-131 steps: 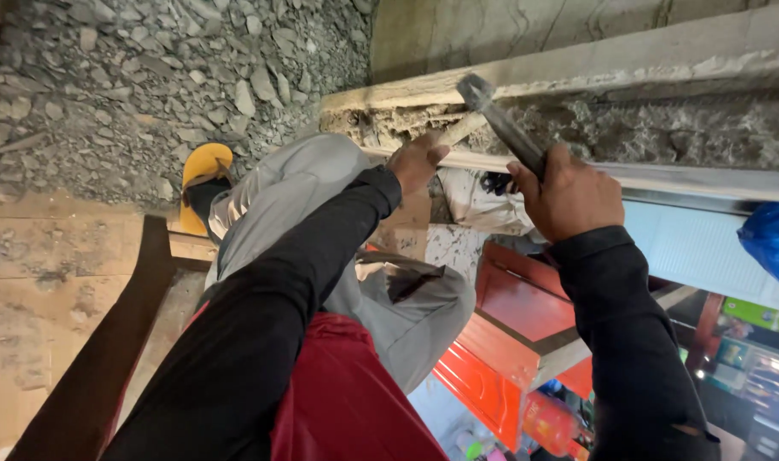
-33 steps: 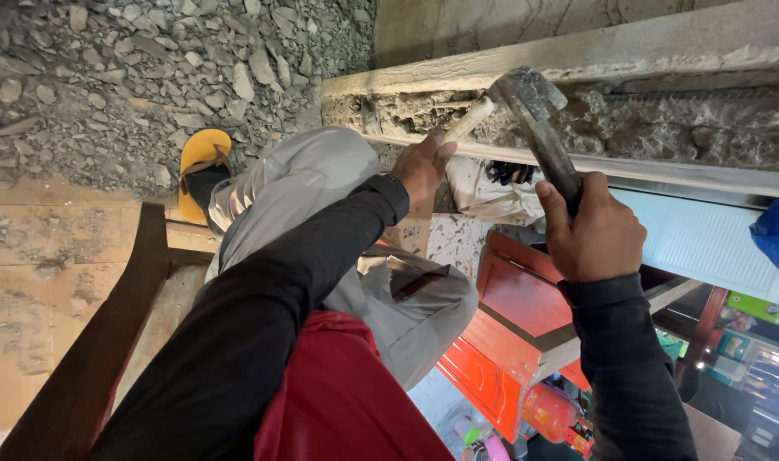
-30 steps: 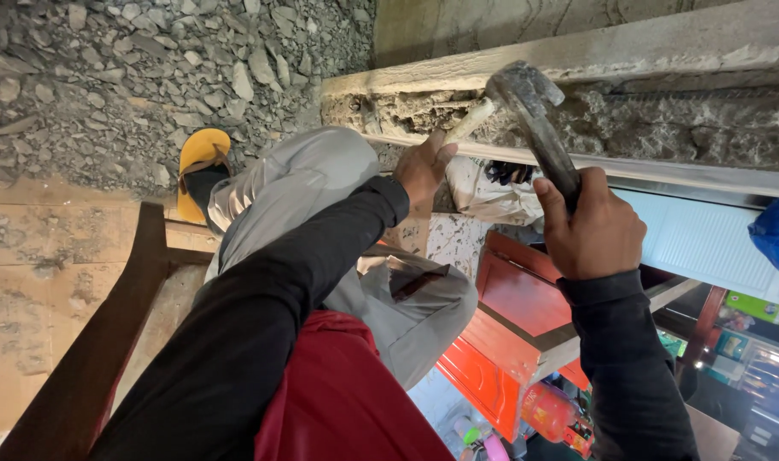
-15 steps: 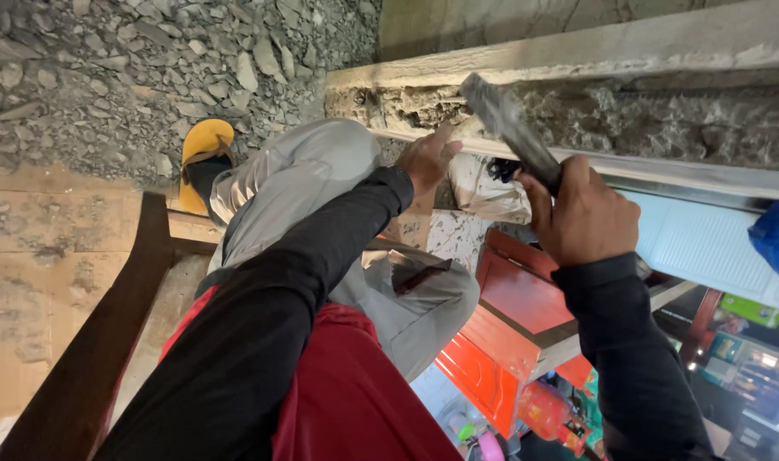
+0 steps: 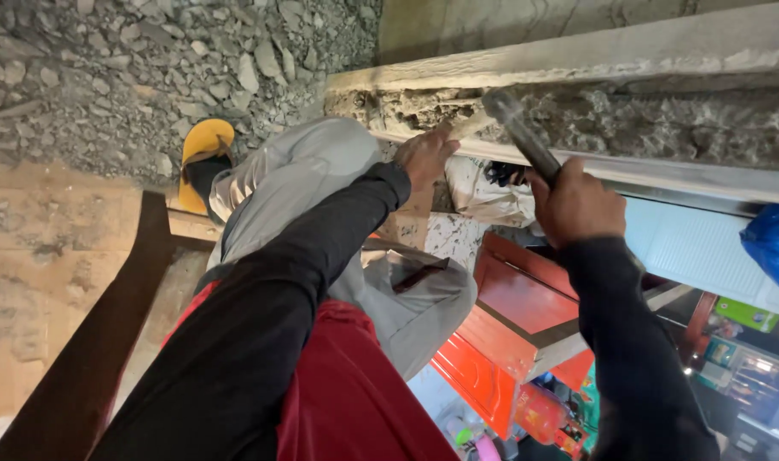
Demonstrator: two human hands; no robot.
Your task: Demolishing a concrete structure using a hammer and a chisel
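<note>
The right hand (image 5: pixel 577 205) is clenched round the handle of a hammer (image 5: pixel 519 137), whose blurred head sits against the broken concrete edge (image 5: pixel 628 119). The left hand (image 5: pixel 425 156) grips a chisel (image 5: pixel 470 126) – pale, slanted, its tip at the same edge just beside the hammer head – fingers curled round it. Rubble (image 5: pixel 151 77) lies to the left, beyond a yellow sandal (image 5: pixel 203 145)

Rough crumbling concrete beam (image 5: pixel 628 128); dull metal hammer (image 5: pixel 519 135).
</note>
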